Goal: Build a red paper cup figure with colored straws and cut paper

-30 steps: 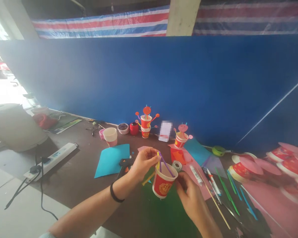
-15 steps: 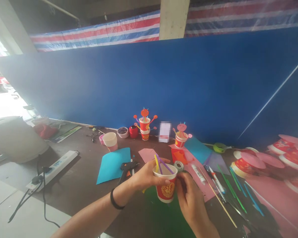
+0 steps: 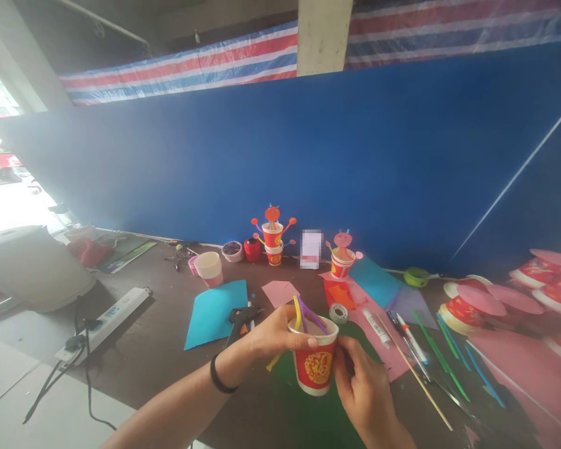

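Left hand (image 3: 275, 333) pinches the rim of a red paper cup (image 3: 318, 369) at nine o'clock, right hand (image 3: 362, 386) grips its three o'clock side; holding it upright likely steadies the purple and yellow plastic sticks (image 3: 307, 312) inside.

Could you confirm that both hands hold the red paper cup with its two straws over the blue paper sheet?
Not quite: in the head view the left hand and right hand hold the red paper cup with its straws over a green sheet; the blue paper sheet lies farther left on the table.
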`<state>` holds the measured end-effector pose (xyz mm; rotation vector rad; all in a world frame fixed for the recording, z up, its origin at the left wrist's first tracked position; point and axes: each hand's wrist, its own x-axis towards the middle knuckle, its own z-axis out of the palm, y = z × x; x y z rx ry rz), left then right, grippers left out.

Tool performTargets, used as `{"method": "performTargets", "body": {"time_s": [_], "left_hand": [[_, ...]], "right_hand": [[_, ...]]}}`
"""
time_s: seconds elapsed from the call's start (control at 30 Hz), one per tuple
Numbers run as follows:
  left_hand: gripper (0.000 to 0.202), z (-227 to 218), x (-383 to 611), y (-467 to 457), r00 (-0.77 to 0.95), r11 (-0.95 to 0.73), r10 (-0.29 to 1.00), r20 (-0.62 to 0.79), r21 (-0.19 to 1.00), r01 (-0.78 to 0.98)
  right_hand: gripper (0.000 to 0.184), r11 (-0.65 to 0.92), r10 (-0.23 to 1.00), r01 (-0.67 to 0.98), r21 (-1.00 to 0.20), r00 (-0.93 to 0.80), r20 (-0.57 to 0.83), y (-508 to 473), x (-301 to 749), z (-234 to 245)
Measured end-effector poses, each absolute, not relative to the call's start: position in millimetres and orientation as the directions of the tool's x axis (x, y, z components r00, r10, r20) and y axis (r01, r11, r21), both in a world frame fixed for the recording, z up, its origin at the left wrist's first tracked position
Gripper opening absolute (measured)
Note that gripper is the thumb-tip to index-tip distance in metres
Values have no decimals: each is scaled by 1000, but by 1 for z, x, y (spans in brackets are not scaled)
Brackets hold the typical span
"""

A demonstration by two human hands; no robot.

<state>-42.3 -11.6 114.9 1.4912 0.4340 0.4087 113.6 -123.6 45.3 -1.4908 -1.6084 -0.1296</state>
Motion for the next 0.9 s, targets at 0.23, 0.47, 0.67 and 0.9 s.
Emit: {"method": "performTargets", "body": {"time_s": [0.23, 0.47, 0.67, 0.9], "left_hand": [[48, 114, -41, -10, 858, 98, 513, 27, 991, -89], [41, 111, -32, -8, 666, 43, 745, -37, 999, 7], [39, 110, -35, -2, 691, -8, 722, -36, 998, 59], [36, 108, -38, 6, 763, -55, 646, -36, 994, 94]], "right_hand": [[9, 221, 696, 900, -375, 124, 707, -126, 113, 50], [10, 165, 723, 913, -374, 146, 675, -125, 110, 48], [10, 216, 763, 928, -304, 34, 646, -126, 114, 47], [19, 350, 828, 910, -224, -188, 528, -132, 120, 67]]}}
